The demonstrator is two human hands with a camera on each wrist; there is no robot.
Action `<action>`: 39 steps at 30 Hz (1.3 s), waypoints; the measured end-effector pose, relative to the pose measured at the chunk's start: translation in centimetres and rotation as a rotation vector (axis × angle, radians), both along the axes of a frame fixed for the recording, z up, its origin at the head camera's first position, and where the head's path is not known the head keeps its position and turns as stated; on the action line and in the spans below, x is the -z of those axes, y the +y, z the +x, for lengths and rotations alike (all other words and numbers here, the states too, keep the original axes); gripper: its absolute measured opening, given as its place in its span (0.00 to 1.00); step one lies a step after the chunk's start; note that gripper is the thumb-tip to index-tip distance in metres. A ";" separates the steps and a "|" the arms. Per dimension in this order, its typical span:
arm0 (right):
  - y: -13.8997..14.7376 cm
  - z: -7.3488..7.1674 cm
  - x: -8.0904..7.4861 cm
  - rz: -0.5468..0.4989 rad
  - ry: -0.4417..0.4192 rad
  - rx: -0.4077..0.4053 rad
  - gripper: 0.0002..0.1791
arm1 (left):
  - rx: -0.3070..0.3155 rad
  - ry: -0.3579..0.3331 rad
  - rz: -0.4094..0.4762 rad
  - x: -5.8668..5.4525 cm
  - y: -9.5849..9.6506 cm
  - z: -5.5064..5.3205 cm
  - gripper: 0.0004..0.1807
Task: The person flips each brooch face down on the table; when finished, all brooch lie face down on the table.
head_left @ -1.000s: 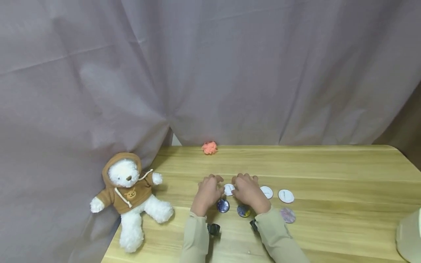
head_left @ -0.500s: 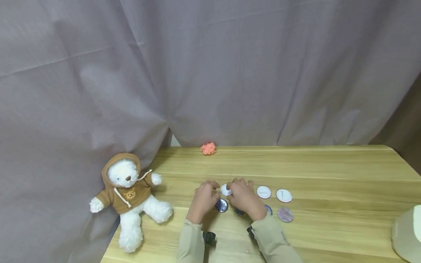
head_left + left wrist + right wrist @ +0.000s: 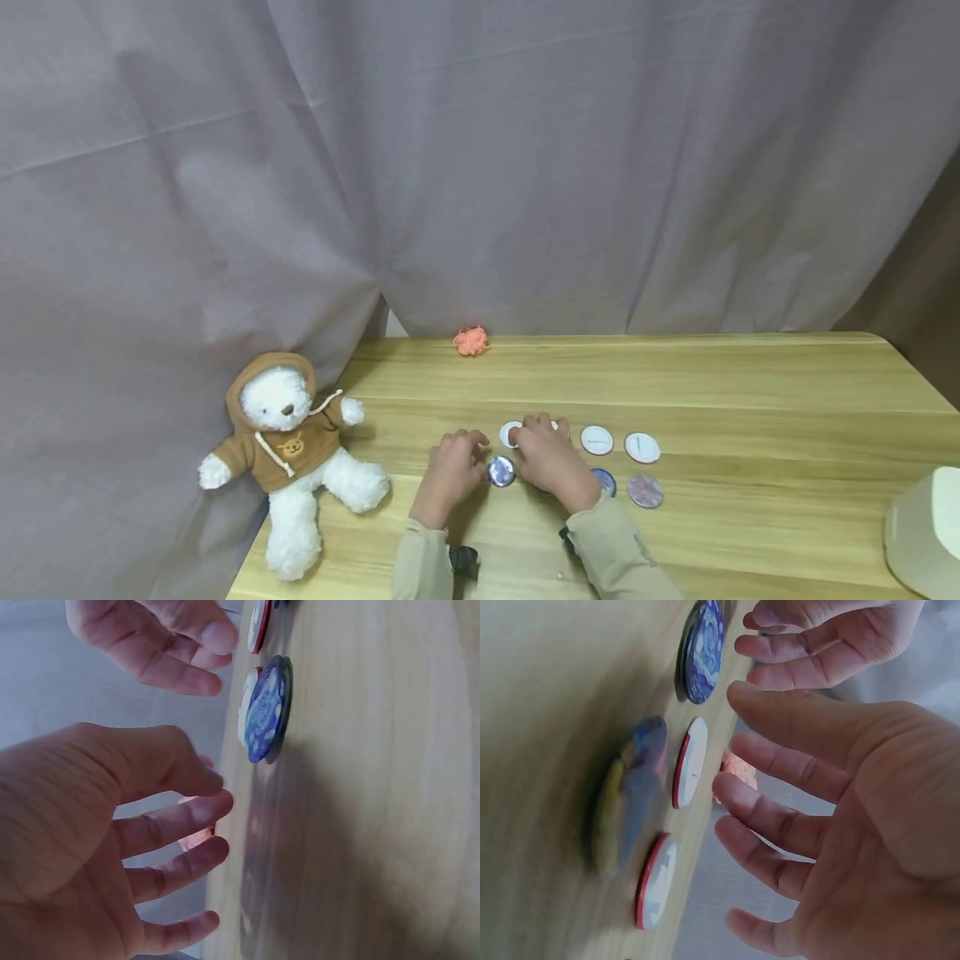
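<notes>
Round pin badges lie on the wooden table in two rows. White backs form the far row, including a badge showing its back and another on the right. Nearer are a blue swirl-patterned badge, a second blue badge and a pinkish-purple badge. My left hand hovers left of the swirl-patterned badge, fingers loosely bent and holding nothing. Over the middle badges is my right hand, partly covering them. In the right wrist view its fingers are spread, apart from the red-rimmed white badge.
A white teddy bear in a brown hoodie sits at the table's left. Near the back edge lies a fuzzy coral bundle. A cream container stands at the right. Behind the table hangs a grey curtain.
My left hand has drawn left and nearer, away from the badges. My right hand has shifted slightly nearer, covering a front badge and uncovering a blue one. The view has shifted slightly.
</notes>
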State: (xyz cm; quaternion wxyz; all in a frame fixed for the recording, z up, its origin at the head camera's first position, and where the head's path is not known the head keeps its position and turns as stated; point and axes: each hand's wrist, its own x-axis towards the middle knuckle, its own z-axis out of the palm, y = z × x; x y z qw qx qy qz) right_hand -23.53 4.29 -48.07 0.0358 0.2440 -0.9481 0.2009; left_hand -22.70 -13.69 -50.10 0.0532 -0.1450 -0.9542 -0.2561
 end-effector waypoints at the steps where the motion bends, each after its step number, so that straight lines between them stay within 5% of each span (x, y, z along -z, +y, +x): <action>1: -0.1 0.0 0.0 -0.005 -0.004 0.000 0.05 | 0.005 -0.007 -0.002 -0.1 0.0 0.0 0.18; 10: -0.9 0.1 0.6 -0.020 -0.020 -0.009 0.14 | 0.022 -0.067 -0.022 -0.1 -0.1 0.2 0.24; 22: -0.8 -0.7 1.0 -0.010 0.011 -0.010 0.14 | 0.040 -0.123 0.000 -0.2 0.1 -0.4 0.21; 27: -0.6 -0.8 1.0 -0.015 -0.016 -0.007 0.14 | 0.048 -0.144 -0.015 -0.9 0.2 -0.7 0.21; 39: -0.5 -0.4 1.1 -0.029 -0.052 -0.020 0.15 | 0.071 -0.168 -0.007 -0.6 -0.2 -0.7 0.19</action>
